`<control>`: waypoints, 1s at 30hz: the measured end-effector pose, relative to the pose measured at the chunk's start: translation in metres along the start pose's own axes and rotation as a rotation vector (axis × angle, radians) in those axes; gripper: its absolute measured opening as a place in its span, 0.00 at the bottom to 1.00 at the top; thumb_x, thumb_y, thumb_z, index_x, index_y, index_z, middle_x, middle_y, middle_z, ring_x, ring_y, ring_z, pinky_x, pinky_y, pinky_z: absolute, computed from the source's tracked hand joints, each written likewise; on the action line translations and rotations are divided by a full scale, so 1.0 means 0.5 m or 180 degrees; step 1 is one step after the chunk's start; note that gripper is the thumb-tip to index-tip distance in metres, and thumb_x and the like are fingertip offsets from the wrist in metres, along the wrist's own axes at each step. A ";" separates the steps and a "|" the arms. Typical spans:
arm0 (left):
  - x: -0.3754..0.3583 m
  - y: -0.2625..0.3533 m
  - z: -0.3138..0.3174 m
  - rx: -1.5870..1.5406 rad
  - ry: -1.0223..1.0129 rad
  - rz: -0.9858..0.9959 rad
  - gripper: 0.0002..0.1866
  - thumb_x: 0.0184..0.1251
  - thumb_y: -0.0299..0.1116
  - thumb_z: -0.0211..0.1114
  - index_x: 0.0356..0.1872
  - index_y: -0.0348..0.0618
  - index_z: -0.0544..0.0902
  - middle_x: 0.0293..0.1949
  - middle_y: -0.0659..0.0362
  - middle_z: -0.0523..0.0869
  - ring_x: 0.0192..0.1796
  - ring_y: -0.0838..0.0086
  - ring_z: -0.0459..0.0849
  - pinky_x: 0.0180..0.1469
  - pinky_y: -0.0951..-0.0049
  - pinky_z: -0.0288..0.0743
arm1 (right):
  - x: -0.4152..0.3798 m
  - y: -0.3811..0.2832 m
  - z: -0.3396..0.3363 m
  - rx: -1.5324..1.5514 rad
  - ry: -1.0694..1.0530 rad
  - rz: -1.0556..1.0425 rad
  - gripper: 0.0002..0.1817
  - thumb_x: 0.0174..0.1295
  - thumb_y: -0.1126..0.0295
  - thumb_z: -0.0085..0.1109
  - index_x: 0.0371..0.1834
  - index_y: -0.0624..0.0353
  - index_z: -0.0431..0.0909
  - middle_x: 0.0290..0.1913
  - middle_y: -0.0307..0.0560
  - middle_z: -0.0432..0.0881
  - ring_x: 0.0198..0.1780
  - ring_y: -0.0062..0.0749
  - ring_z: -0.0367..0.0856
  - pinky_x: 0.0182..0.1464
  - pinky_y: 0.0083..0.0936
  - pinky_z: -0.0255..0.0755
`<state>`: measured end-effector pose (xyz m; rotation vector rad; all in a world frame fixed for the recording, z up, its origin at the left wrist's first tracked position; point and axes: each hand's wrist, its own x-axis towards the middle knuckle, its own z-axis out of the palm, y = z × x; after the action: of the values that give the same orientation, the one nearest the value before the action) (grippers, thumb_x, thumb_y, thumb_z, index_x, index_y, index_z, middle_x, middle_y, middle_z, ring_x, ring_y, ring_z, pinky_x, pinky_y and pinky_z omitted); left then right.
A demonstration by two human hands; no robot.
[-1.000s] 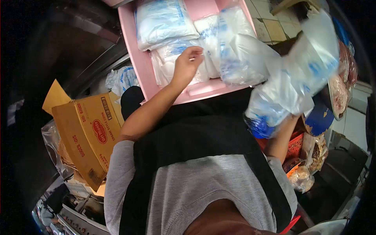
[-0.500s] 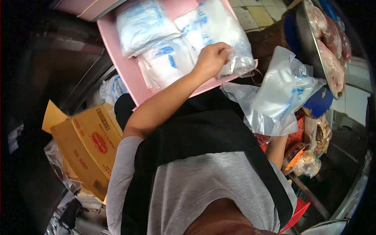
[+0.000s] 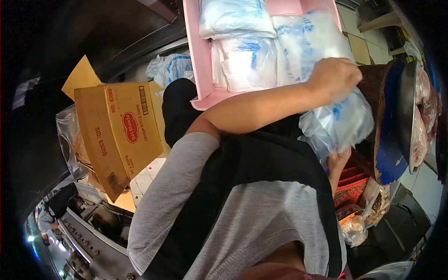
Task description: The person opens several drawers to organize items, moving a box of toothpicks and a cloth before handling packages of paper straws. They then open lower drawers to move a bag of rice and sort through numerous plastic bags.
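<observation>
Over the right edge of the pink bin (image 3: 205, 99), my left hand (image 3: 333, 79) is closed, its fingers blurred, at the upper part of a clear plastic bag (image 3: 343, 121) with blue print. My right hand (image 3: 339, 161) is under that bag and grips its lower end, with its fingers partly hidden by the plastic. The bag hangs crumpled between both hands, just outside the bin. Inside the bin lie packs of white bags with blue print, one (image 3: 235, 18) at the upper left and another (image 3: 249, 63) below it.
A cardboard box (image 3: 112, 130) with open flaps stands at the left. At the right are a round blue-sided wooden piece (image 3: 392, 126), a metal tray (image 3: 412, 156) of raw meat (image 3: 422, 126) and a red basket (image 3: 350, 186). A stove-like unit (image 3: 88, 242) is at the lower left.
The view has shifted, so the bin and box appear further right. My left hand has moved from the bin's corner to the bag, which is now lower and more bunched.
</observation>
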<state>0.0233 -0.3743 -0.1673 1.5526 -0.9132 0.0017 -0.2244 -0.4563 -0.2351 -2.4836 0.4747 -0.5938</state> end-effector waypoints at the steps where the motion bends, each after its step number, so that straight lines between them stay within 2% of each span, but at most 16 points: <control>1: 0.001 0.017 -0.011 0.0145 -0.0136 0.0359 0.07 0.59 0.32 0.61 0.33 0.45 0.86 0.30 0.55 0.85 0.30 0.58 0.83 0.32 0.62 0.77 | 0.007 -0.014 0.011 0.0060 -0.0055 0.0327 0.16 0.55 0.77 0.58 0.48 0.70 0.78 0.48 0.55 0.81 0.50 0.43 0.81 0.54 0.32 0.72; 2: -0.008 0.018 -0.012 0.0153 -0.0117 0.0361 0.07 0.59 0.32 0.61 0.33 0.45 0.86 0.30 0.55 0.85 0.30 0.58 0.83 0.32 0.62 0.77 | 0.015 -0.015 0.018 0.0062 -0.0061 0.0308 0.16 0.55 0.77 0.58 0.48 0.70 0.78 0.48 0.55 0.81 0.50 0.43 0.81 0.54 0.32 0.72; 4: -0.032 0.005 -0.014 0.0735 -0.0579 0.0550 0.06 0.59 0.32 0.62 0.31 0.45 0.86 0.29 0.57 0.85 0.29 0.62 0.84 0.30 0.64 0.78 | 0.036 -0.014 0.034 0.1987 0.0398 0.2115 0.15 0.60 0.76 0.54 0.50 0.68 0.76 0.47 0.54 0.81 0.47 0.39 0.82 0.48 0.28 0.76; 8: -0.051 -0.017 -0.001 0.1188 -0.0737 0.0814 0.07 0.58 0.32 0.62 0.35 0.46 0.85 0.28 0.58 0.85 0.27 0.65 0.84 0.26 0.68 0.78 | 0.035 -0.066 0.045 0.2219 0.0265 0.2741 0.16 0.64 0.75 0.48 0.54 0.68 0.74 0.48 0.53 0.81 0.46 0.35 0.81 0.48 0.26 0.75; 9: -0.051 -0.021 0.005 0.0996 -0.0643 0.0848 0.07 0.57 0.31 0.63 0.35 0.46 0.85 0.27 0.58 0.85 0.27 0.65 0.85 0.26 0.67 0.78 | 0.055 -0.114 0.055 0.1760 0.0256 0.1820 0.19 0.58 0.79 0.52 0.55 0.68 0.74 0.48 0.49 0.81 0.49 0.32 0.78 0.53 0.26 0.71; 10: -0.047 -0.017 0.000 0.0790 -0.0551 0.0904 0.07 0.57 0.31 0.63 0.36 0.45 0.84 0.27 0.58 0.85 0.26 0.66 0.85 0.26 0.67 0.79 | 0.061 -0.104 0.053 0.0959 -0.0342 0.1163 0.19 0.59 0.81 0.43 0.54 0.70 0.74 0.47 0.54 0.82 0.52 0.41 0.79 0.56 0.30 0.69; 11: -0.045 -0.013 -0.005 0.0702 -0.0525 0.1040 0.07 0.56 0.30 0.63 0.36 0.45 0.84 0.26 0.58 0.85 0.26 0.67 0.85 0.26 0.68 0.79 | 0.073 -0.101 0.055 0.0862 -0.0502 0.1051 0.21 0.57 0.82 0.43 0.55 0.69 0.72 0.47 0.56 0.81 0.51 0.40 0.79 0.55 0.29 0.69; 12: -0.050 -0.019 -0.003 0.0501 -0.0365 0.1263 0.08 0.56 0.29 0.64 0.37 0.46 0.84 0.25 0.59 0.84 0.25 0.67 0.84 0.26 0.69 0.78 | 0.097 -0.105 0.057 0.0884 -0.0520 0.1103 0.21 0.56 0.81 0.45 0.55 0.68 0.73 0.47 0.57 0.81 0.50 0.40 0.79 0.55 0.27 0.69; 13: -0.054 -0.013 -0.014 0.0579 -0.0520 0.1309 0.08 0.56 0.29 0.63 0.37 0.46 0.84 0.25 0.59 0.84 0.25 0.67 0.84 0.26 0.69 0.78 | 0.114 -0.077 0.069 0.1321 -0.0638 0.1559 0.20 0.56 0.81 0.46 0.54 0.67 0.73 0.48 0.55 0.81 0.50 0.38 0.78 0.55 0.26 0.68; 14: -0.058 -0.010 -0.026 0.0671 -0.0674 0.1350 0.08 0.56 0.29 0.63 0.37 0.46 0.84 0.25 0.59 0.84 0.25 0.67 0.84 0.26 0.69 0.78 | 0.121 -0.055 0.078 0.1677 -0.0672 0.1389 0.19 0.59 0.78 0.47 0.54 0.66 0.74 0.49 0.50 0.80 0.50 0.33 0.76 0.55 0.25 0.68; 16: -0.052 -0.022 -0.032 0.0717 -0.0888 0.1448 0.09 0.55 0.28 0.63 0.38 0.46 0.84 0.24 0.59 0.83 0.24 0.67 0.83 0.25 0.69 0.78 | 0.143 -0.106 0.068 0.2106 -0.0728 0.1792 0.18 0.62 0.73 0.48 0.55 0.64 0.74 0.50 0.46 0.80 0.50 0.28 0.75 0.55 0.23 0.68; 18: -0.051 -0.029 -0.037 0.0810 -0.1136 0.1477 0.09 0.55 0.28 0.63 0.38 0.45 0.84 0.24 0.59 0.83 0.24 0.67 0.83 0.25 0.68 0.78 | 0.145 -0.118 0.054 0.2497 -0.0595 0.1586 0.17 0.64 0.68 0.49 0.52 0.66 0.75 0.47 0.46 0.80 0.49 0.24 0.75 0.53 0.22 0.68; 20: -0.039 -0.031 -0.045 0.0807 -0.1232 0.1449 0.11 0.53 0.27 0.62 0.39 0.46 0.84 0.24 0.60 0.83 0.25 0.67 0.83 0.25 0.69 0.78 | 0.173 -0.110 0.035 0.3420 -0.0426 0.2626 0.18 0.65 0.65 0.49 0.50 0.68 0.75 0.43 0.47 0.81 0.47 0.25 0.77 0.52 0.23 0.70; 22: -0.044 -0.021 -0.047 0.0884 -0.1186 0.1565 0.13 0.51 0.26 0.62 0.40 0.46 0.83 0.25 0.60 0.83 0.25 0.67 0.84 0.25 0.69 0.78 | 0.186 -0.099 0.051 0.3228 -0.0415 0.2438 0.18 0.66 0.63 0.47 0.46 0.69 0.76 0.39 0.46 0.81 0.46 0.29 0.80 0.52 0.26 0.73; 24: -0.047 -0.008 -0.046 0.0649 -0.1270 0.1482 0.15 0.51 0.25 0.61 0.43 0.45 0.83 0.25 0.59 0.83 0.26 0.67 0.84 0.25 0.68 0.78 | 0.180 -0.060 0.108 0.2175 -0.0418 0.1030 0.24 0.66 0.60 0.49 0.59 0.67 0.69 0.49 0.54 0.79 0.54 0.33 0.78 0.57 0.29 0.72; 30: -0.053 0.007 -0.053 0.0910 -0.1438 0.1533 0.19 0.49 0.25 0.63 0.46 0.42 0.82 0.25 0.59 0.83 0.24 0.66 0.83 0.24 0.69 0.78 | 0.337 -0.063 0.154 0.2642 -0.0215 0.1110 0.26 0.66 0.59 0.50 0.62 0.66 0.65 0.53 0.55 0.76 0.57 0.34 0.76 0.59 0.29 0.71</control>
<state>0.0163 -0.3377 -0.1714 1.5837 -1.6914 0.1349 -0.0377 -0.4738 -0.2234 -1.5844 0.4912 -0.4385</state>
